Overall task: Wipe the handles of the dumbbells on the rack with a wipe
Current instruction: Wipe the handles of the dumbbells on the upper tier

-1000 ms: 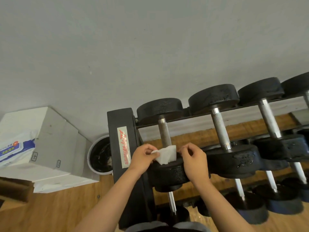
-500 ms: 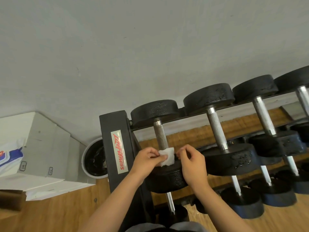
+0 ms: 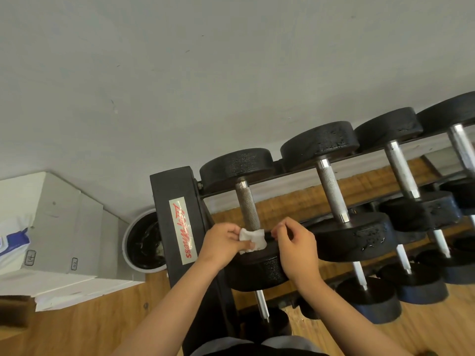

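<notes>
Centre frame: the left hand [image 3: 223, 244] pinches a crumpled white wipe [image 3: 253, 238] against the lower end of the knurled steel handle [image 3: 248, 206] of the leftmost black dumbbell [image 3: 236, 165]. The right hand [image 3: 295, 245] hovers just beside it, fingers curled, empty.

View: one head-worn camera is looking from above the person's own arms.
Facing: it is pointing forward and down at the rack [image 3: 177, 214] standing against the wall [image 3: 180, 73].
Nearness: it is sitting close; the left hand [image 3: 223, 242] and right hand [image 3: 295, 249] are filling the lower middle, either side of the wipe [image 3: 253, 239].
Tilt: the frame is leaning, so the dumbbells [image 3: 318, 142] are climbing rightward.
Edges: boxes [image 3: 51, 214] are showing at the left and floor [image 3: 77, 327] along the bottom.
</notes>
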Available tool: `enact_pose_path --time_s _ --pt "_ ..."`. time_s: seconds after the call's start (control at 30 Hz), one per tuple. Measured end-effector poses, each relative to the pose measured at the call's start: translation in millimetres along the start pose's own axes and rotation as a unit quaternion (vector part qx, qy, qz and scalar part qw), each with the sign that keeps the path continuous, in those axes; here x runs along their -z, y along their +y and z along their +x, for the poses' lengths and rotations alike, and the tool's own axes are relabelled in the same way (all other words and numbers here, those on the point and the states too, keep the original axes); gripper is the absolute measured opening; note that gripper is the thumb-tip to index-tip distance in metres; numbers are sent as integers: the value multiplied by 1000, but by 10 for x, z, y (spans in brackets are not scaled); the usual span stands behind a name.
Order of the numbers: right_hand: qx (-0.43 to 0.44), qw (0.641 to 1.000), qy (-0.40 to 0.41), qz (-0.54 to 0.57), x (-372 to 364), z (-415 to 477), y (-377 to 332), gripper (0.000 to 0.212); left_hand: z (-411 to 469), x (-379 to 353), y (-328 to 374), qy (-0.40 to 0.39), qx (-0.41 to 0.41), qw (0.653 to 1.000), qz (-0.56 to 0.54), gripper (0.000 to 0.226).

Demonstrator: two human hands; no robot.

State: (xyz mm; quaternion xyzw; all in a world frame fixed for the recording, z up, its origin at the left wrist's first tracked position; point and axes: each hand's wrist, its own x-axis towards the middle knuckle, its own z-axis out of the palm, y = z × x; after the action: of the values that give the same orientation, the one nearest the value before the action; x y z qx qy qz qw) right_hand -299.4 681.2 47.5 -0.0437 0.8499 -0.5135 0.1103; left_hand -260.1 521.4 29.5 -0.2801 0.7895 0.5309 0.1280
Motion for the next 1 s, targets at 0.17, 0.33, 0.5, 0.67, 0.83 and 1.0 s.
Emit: enact_pose_path --time_s 0.17,0.33,0.5,0.67,0.83,1.0 --pt "-1 1000 -2 2 14 -4 12 26 -15 -32 9 -14 31 997 -63 20" --pt "0 1000 -4 0 10 -11 5 26 -35 -73 2 11 58 985 -160 27" --pt "7 1000 -2 5 14 -10 11 25 -68 -70 32 28 67 964 -256 20" --pt "9 1000 -2 2 4 2 32 25 -18 -137 12 53 41 984 -164 26" --pt "4 1000 -8 11 15 8 41 24 62 -45 9 -1 24 998 -59 31" --pt "10 1000 -15 12 22 4 16 25 46 -18 8 -31 1 999 -37 22"
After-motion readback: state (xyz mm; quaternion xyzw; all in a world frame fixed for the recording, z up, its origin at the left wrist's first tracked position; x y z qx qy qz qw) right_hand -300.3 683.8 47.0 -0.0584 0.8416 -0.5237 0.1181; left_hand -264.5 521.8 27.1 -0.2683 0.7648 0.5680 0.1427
